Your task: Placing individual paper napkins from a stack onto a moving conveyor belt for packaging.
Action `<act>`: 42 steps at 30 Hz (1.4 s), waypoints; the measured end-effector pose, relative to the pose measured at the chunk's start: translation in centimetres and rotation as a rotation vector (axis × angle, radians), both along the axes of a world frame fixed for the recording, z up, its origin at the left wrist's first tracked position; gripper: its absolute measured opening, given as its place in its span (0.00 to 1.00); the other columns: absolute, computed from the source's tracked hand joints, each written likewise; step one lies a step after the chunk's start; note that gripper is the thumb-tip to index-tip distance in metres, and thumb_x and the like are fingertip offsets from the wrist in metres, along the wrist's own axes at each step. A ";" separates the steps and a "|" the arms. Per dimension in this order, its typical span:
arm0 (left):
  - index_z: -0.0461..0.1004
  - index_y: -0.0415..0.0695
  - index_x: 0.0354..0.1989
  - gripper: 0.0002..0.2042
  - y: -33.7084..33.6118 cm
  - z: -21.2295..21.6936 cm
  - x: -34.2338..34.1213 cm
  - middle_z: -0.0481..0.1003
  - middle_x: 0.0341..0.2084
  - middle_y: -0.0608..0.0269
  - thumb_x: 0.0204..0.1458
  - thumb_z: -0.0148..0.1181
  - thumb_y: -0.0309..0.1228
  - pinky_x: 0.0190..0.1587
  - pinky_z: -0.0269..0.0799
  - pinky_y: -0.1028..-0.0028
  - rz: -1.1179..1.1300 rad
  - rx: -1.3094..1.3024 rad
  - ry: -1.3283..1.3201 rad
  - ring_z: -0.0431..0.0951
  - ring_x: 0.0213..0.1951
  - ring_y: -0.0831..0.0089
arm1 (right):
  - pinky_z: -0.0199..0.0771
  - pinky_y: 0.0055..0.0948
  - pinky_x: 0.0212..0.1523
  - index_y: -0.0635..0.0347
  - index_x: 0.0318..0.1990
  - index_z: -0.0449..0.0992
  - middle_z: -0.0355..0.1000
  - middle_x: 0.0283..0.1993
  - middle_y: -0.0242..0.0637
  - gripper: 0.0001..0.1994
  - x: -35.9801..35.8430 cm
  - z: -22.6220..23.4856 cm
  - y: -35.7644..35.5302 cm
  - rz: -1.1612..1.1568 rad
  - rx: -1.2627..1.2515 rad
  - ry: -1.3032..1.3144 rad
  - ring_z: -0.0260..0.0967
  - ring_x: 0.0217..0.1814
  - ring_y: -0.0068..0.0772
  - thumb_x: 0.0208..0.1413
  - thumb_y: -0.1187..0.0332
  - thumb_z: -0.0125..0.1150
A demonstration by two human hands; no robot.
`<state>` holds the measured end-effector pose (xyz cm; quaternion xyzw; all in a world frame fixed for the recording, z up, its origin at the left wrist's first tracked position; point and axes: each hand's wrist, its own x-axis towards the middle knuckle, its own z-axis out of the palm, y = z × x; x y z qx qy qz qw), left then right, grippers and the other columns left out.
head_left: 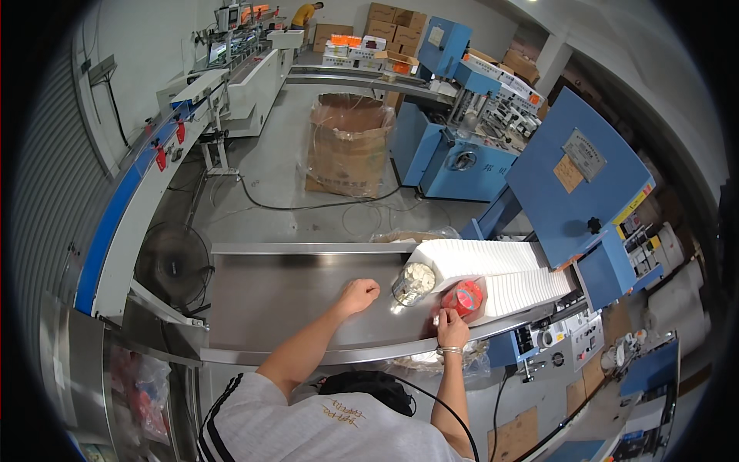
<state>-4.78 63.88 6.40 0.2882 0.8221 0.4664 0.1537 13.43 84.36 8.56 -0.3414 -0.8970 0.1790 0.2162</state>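
My left hand [359, 294] rests as a loose fist on the steel table [269, 296], holding nothing that I can see. My right hand [451, 326] grips a red-orange plastic wrapper [464, 296] at the end of a white paper stack [531, 289]. A second white stack [477, 258] lies behind it, coming out of the blue machine [573, 181]. A clear bag of white pieces [414, 282] lies between my two hands, close to the left one.
A large plastic-lined cardboard box [348, 142] stands on the floor beyond the table. A long blue-and-white conveyor line [154, 165] runs along the left. Cartons [392, 19] are stacked at the back, where a person in yellow [305, 14] stands. A fan [171, 266] sits lower left.
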 end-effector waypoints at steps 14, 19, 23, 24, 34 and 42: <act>0.78 0.42 0.36 0.11 0.1 -0.6 -0.1 0.79 0.29 0.55 0.50 0.56 0.35 0.37 0.73 0.69 0.016 0.030 0.016 0.80 0.32 0.64 | 0.71 0.45 0.33 0.50 0.34 0.79 0.75 0.28 0.46 0.13 -0.1 -0.1 0.1 0.003 0.018 0.002 0.73 0.32 0.52 0.56 0.54 0.53; 0.78 0.42 0.36 0.11 0.1 -0.6 -0.1 0.79 0.28 0.55 0.50 0.56 0.35 0.36 0.73 0.70 0.016 0.036 0.017 0.80 0.31 0.64 | 0.71 0.45 0.33 0.50 0.34 0.79 0.75 0.28 0.46 0.13 -0.1 -0.2 0.1 0.004 0.015 0.010 0.73 0.32 0.52 0.56 0.54 0.53; 0.78 0.42 0.36 0.11 0.1 -0.2 0.0 0.79 0.28 0.55 0.50 0.56 0.35 0.37 0.73 0.70 0.020 0.031 0.001 0.80 0.32 0.64 | 0.71 0.45 0.32 0.50 0.34 0.79 0.75 0.28 0.46 0.13 -0.1 -0.3 0.2 0.010 0.015 0.024 0.73 0.31 0.52 0.56 0.54 0.54; 0.78 0.42 0.36 0.11 0.1 -0.1 0.0 0.79 0.28 0.55 0.50 0.56 0.35 0.37 0.73 0.70 0.022 0.032 0.000 0.80 0.32 0.65 | 0.71 0.45 0.32 0.50 0.34 0.79 0.75 0.28 0.46 0.13 -0.1 -0.2 0.2 0.012 0.009 0.026 0.73 0.31 0.52 0.56 0.54 0.54; 0.78 0.42 0.36 0.11 0.1 -0.1 0.1 0.79 0.29 0.55 0.50 0.56 0.35 0.37 0.73 0.70 0.027 0.012 0.000 0.80 0.32 0.64 | 0.70 0.45 0.31 0.51 0.32 0.77 0.75 0.28 0.47 0.12 -0.1 0.0 0.1 0.010 0.049 0.012 0.72 0.30 0.53 0.56 0.56 0.53; 0.78 0.41 0.35 0.09 0.4 -1.1 0.0 0.78 0.24 0.60 0.50 0.57 0.31 0.33 0.72 0.74 0.020 0.080 -0.040 0.77 0.27 0.73 | 0.71 0.46 0.31 0.49 0.33 0.77 0.75 0.27 0.47 0.11 0.2 -0.8 0.5 -0.004 0.034 0.025 0.72 0.30 0.53 0.55 0.55 0.53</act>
